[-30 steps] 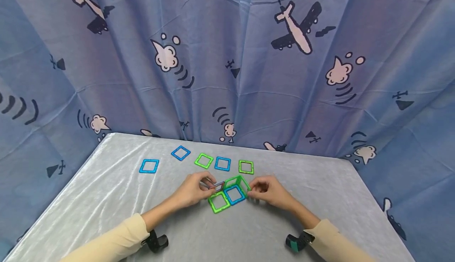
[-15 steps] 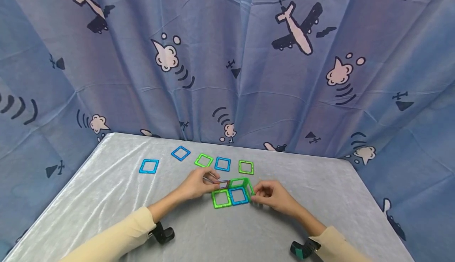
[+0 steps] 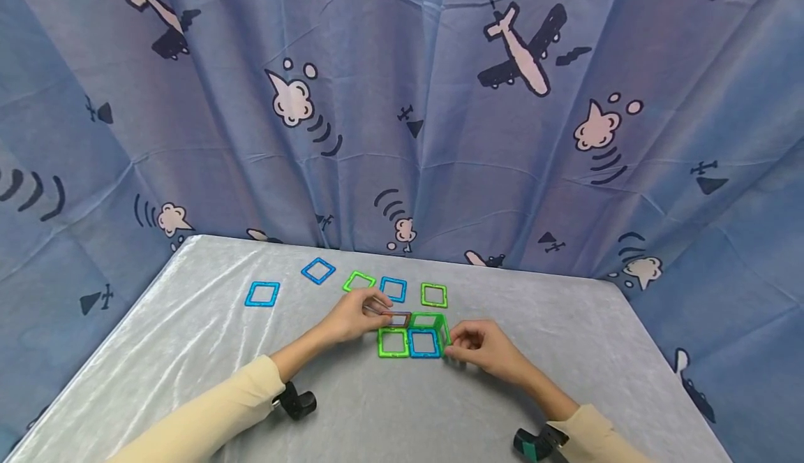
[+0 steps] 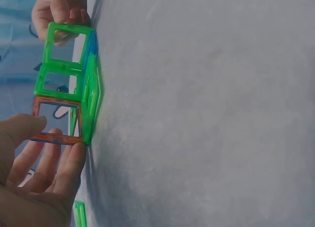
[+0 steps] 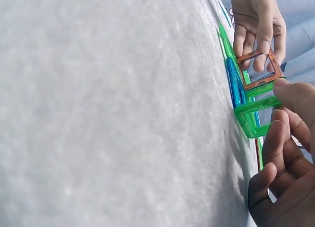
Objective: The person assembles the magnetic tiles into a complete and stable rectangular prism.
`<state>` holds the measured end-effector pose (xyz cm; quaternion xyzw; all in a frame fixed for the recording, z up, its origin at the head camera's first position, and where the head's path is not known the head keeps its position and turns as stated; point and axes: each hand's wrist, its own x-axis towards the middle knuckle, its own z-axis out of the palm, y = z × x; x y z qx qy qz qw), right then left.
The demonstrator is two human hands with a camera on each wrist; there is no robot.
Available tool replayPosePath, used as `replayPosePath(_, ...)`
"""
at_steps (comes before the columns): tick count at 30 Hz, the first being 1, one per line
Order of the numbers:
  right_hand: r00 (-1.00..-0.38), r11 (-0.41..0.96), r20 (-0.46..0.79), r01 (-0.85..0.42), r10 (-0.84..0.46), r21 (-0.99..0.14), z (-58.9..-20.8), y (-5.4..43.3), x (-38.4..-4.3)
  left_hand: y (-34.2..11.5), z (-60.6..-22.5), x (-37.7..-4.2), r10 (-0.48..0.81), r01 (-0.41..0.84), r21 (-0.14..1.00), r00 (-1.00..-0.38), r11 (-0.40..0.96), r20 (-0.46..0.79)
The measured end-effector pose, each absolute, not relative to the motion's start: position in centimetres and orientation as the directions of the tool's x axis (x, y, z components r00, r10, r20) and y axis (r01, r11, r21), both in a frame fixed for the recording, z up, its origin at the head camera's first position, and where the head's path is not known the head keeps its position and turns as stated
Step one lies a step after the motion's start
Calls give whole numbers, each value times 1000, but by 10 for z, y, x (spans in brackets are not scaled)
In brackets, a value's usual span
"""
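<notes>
Magnetic building tiles with hollow square frames are joined in the middle of the table. A green tile [image 3: 393, 356] lies flat on the left, beside a flat blue tile [image 3: 424, 356]. Behind the blue one stands a green tile [image 3: 427, 314], and another upright green tile [image 4: 69, 27] closes its right side. My left hand [image 3: 353, 318] pinches an orange tile [image 4: 58, 138] between thumb and fingers, upright at the back edge of the flat green tile and in line with the standing green one. My right hand [image 3: 485, 344] pinches the right-side green tile at its edge.
Loose tiles lie further back on the pale cloth-covered table [image 3: 565, 351]: a blue one [image 3: 260, 304] at far left, a blue one turned cornerwise [image 3: 310, 278], a green one [image 3: 365, 276] partly behind my left hand, a blue one [image 3: 393, 279] and a green one [image 3: 434, 306]. A patterned curtain [image 3: 352, 135] hangs behind.
The joined tiles have turned clockwise, so their row now runs straight left to right. My left hand has moved away from me and rightward with the orange tile; my right hand has shifted slightly right.
</notes>
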<state>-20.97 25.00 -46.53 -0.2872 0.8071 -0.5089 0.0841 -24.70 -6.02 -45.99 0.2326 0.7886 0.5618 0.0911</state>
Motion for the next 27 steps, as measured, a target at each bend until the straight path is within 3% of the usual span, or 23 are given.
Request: replayPosePath(27,-852,340,127,-333,-508,-879,-466,249,-205,-58,-466,-254,481,350,917,-848,193,223)
